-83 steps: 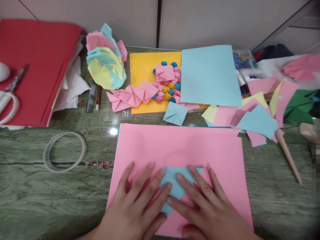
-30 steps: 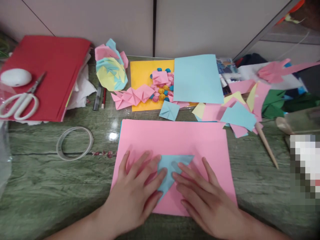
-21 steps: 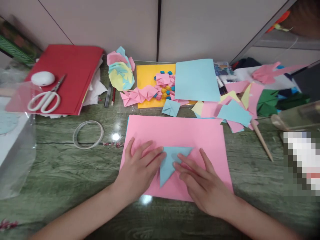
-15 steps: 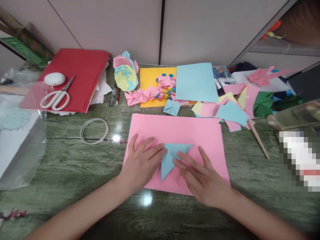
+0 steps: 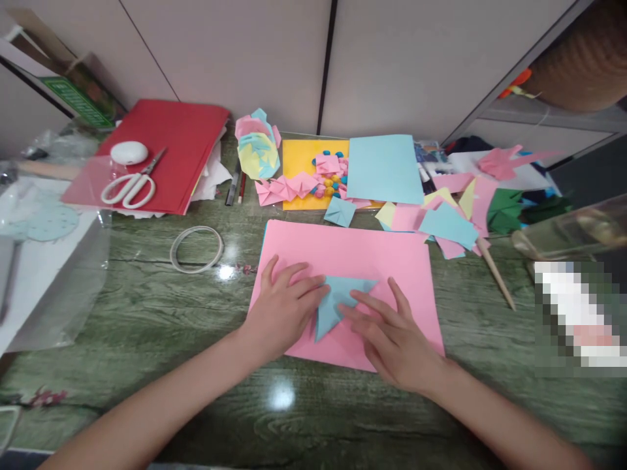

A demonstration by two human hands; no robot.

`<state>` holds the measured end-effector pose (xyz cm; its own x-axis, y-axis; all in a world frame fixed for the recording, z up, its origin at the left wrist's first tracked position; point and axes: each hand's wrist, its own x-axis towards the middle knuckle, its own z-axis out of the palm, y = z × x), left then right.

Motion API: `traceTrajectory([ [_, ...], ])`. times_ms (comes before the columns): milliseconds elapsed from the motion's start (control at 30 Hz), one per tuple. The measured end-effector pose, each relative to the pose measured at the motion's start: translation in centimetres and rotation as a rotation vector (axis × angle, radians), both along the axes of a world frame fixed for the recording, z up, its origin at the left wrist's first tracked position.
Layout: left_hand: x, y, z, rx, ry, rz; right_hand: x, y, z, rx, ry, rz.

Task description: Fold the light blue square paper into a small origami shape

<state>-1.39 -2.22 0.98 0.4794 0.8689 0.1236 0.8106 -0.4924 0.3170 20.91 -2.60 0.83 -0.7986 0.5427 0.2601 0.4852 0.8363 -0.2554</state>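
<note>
A folded light blue paper triangle (image 5: 334,301) lies on a pink sheet (image 5: 353,245), one point toward me and another toward the right. My left hand (image 5: 287,303) rests on the pink sheet with its fingers spread, its fingertips pressing the triangle's upper left edge. From the right, my right hand (image 5: 392,333) touches the slanted edge with its index and middle fingertips, its fingers apart. Neither hand grips the paper.
Scissors (image 5: 130,189) and a white oval case (image 5: 128,153) sit on red paper (image 5: 176,130). A tape ring (image 5: 196,249) lies left of the pink sheet. Behind are folded pieces and a blue square (image 5: 385,168); a wooden stick (image 5: 497,274) lies at the right.
The camera view has shifted slightly. Both hands stay at the triangle, with my right fingertips moved slightly along its surface.
</note>
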Motion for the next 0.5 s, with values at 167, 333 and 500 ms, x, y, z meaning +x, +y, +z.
traceTrajectory([
  [167, -0.2, 0.0, -0.2, 0.007, 0.014, -0.013, -0.6, -0.7, -0.2, -0.013, -0.053, 0.026],
  [333, -0.2, -0.1, -0.3, 0.015, 0.016, -0.017, -0.5, -1.9, -1.4, -0.036, 0.016, 0.106],
  [500, 0.1, -0.2, 0.1, -0.019, -0.025, 0.004, -0.6, -1.5, -0.9, -0.026, 0.071, 0.104],
])
